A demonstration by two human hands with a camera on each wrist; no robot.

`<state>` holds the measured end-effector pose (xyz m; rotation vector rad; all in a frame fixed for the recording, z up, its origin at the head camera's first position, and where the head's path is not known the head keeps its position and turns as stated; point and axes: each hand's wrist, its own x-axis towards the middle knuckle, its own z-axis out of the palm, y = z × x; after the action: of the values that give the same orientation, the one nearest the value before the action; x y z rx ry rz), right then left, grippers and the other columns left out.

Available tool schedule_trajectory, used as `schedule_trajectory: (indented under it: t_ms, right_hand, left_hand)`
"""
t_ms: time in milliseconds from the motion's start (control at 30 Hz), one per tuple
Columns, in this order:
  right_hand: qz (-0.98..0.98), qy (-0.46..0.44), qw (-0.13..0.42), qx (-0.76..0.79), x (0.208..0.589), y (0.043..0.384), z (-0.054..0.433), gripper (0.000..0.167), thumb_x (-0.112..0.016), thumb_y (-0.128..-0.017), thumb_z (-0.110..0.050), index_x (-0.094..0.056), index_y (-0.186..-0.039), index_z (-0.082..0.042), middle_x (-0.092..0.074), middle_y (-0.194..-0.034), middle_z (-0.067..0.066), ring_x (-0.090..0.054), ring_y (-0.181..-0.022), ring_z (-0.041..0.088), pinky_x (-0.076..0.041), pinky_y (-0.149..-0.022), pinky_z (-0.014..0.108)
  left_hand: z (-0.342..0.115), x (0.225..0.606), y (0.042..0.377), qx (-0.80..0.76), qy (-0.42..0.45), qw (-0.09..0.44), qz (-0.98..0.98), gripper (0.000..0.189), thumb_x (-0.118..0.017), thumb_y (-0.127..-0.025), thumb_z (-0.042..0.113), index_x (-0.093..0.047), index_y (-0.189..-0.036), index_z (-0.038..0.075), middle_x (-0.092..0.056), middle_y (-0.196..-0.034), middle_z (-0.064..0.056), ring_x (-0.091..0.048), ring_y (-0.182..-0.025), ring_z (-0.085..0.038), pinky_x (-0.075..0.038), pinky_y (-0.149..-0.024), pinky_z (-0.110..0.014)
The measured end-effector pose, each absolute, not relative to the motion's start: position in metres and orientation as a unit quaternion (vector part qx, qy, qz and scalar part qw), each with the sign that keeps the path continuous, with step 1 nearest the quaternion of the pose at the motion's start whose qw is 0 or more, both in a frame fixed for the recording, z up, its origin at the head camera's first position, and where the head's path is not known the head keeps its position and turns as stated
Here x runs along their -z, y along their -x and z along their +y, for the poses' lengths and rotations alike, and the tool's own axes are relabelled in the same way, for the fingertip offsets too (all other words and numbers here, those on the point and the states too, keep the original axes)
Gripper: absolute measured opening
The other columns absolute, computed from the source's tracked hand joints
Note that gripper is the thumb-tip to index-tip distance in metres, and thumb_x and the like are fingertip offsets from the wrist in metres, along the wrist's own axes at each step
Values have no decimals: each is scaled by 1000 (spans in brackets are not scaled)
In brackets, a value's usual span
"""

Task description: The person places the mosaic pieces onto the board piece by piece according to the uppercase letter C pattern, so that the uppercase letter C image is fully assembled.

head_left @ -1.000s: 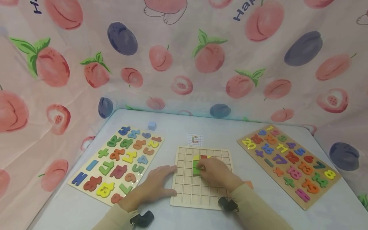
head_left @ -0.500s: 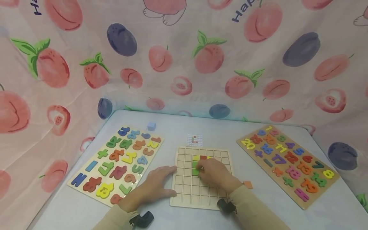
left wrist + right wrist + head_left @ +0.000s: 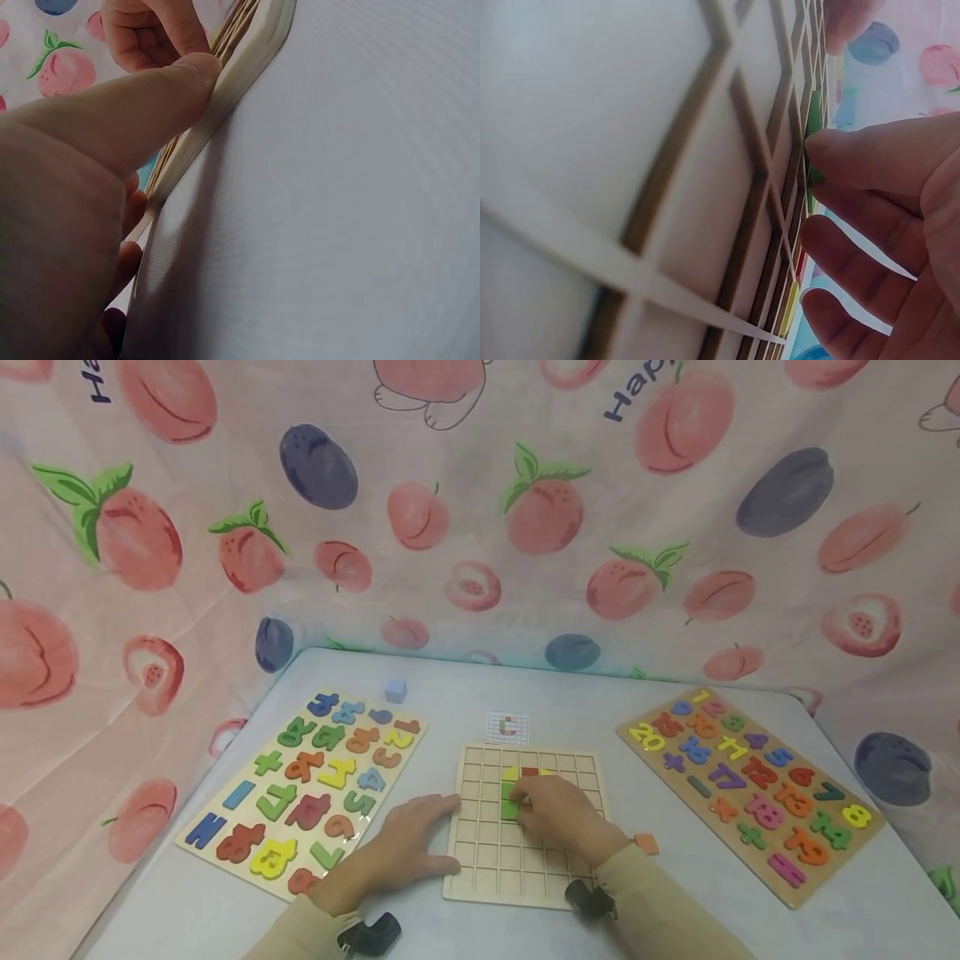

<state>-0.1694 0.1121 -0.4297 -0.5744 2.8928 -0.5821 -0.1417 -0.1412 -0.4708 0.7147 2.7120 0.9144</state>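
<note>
The right hand [image 3: 558, 810] pinches a green piece [image 3: 510, 811] with thumb and forefinger drawn close together, low over the middle of the gridded board [image 3: 480, 868], where the green sits in the squares; its other fingers bend near the grid. The left hand [image 3: 405, 843] lies spread wide, thumb and fingertips touching the board's left edge. Just above the green, a yellow tile [image 3: 512, 772] and a red tile [image 3: 530, 772] fill neighbouring squares, with the grid's upper rim a little beyond. An orange tile [image 3: 647, 844] lies off the right edge, near the right sleeve. A small pattern card [image 3: 507, 727] sits just past the far edge. Outward, strips of white table [image 3: 487, 935] separate the grid from the left number board [image 3: 232, 817], partly under the left forearm, and the right number board [image 3: 777, 842], well apart; a blue cube [image 3: 395, 691] stands near the left one's far corner.
</note>
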Motion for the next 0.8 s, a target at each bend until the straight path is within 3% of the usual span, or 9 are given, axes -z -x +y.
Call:
schedule_trajectory:
  t_ms: [333,800]
  right_hand:
    - [960,190,70,195,429,169,111,22,-72,-86,-10,-74,-107,-14,-73,-106,2,-68,-101,23,-54,-90,44]
    - [957,183,75,211,426,170,124,26,-68,-87,-10,-73,-113,-14,-72,-111,1,-66,-105,24,-53,-91,45]
  left_hand:
    - [-141,470,142,-309,-239,99,915,80,-79,-81,42,-48,-147,10,-49,-149,-10,-38,-140,-35,-26,-113,-61]
    - [-141,471,141,-307,-240,98,916,80,-79,-81,44,-48,-147,10,-48,-149,-10,-38,-140,-35,-26,-113,-60]
